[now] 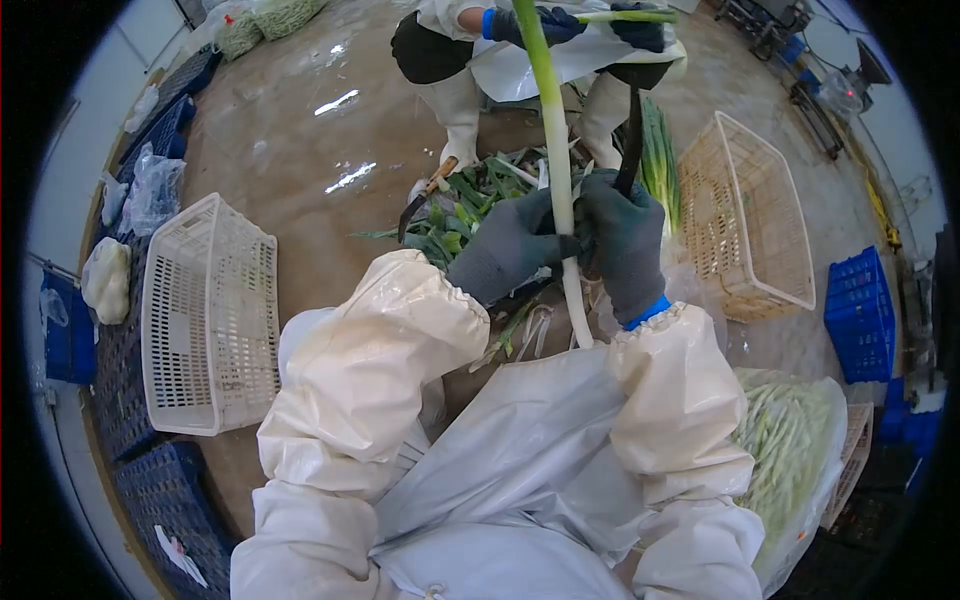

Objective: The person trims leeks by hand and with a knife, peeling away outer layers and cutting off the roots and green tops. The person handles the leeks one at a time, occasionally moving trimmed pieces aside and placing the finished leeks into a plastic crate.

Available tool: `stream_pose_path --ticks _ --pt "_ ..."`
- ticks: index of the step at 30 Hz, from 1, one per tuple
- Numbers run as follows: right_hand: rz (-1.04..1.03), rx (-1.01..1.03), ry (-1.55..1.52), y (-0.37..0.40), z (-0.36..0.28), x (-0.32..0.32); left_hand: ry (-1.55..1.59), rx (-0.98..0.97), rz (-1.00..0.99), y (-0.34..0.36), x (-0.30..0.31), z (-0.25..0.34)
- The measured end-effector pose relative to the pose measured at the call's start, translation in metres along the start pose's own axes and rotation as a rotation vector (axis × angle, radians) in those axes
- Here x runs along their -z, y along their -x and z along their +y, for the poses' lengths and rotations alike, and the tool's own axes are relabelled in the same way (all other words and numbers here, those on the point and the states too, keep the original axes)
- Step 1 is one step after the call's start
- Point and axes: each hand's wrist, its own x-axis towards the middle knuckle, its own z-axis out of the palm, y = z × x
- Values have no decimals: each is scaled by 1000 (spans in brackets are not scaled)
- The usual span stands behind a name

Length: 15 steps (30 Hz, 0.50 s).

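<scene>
A long green onion (560,170) stands nearly upright before me, green at the top and white toward its lower end by my apron. My left hand (510,245), in a grey glove, is closed around its white shank. Close beside it, my right hand (622,245), also gloved, is closed on a knife whose dark blade (632,140) points up; the handle is hidden. The right fingers also meet the stalk. Beneath both hands lies a heap of green leaf trimmings (465,215). A curved knife with a wooden handle (440,175) rests on that heap.
Opposite me, a co-worker's gloved hands (545,25) hold another green onion. White plastic crates stand left (210,320) and right (750,220). A bag of pale stalks (790,450) is at my right. Blue crates (860,315) and dark pallets (165,500) line the sides of the wet floor.
</scene>
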Motion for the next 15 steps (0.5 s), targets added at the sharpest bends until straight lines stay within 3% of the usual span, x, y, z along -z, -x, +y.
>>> stream_pose_path --ticks 4,7,8,11,12,15 --pt "-43 -212 -208 5 -21 3 309 -25 -49 2 0 9" --pt "-88 -215 -277 5 -25 9 484 -98 -78 -9 16 1" --pt "-90 -109 -141 4 -22 14 513 -116 -77 -12 25 1" --pt "16 -189 -271 2 -48 21 576 -186 -80 -20 51 -4" --pt "-101 131 68 -5 -45 28 636 -180 -46 -20 54 -1" --pt "159 66 79 -13 -38 27 672 -164 10 -16 58 5"
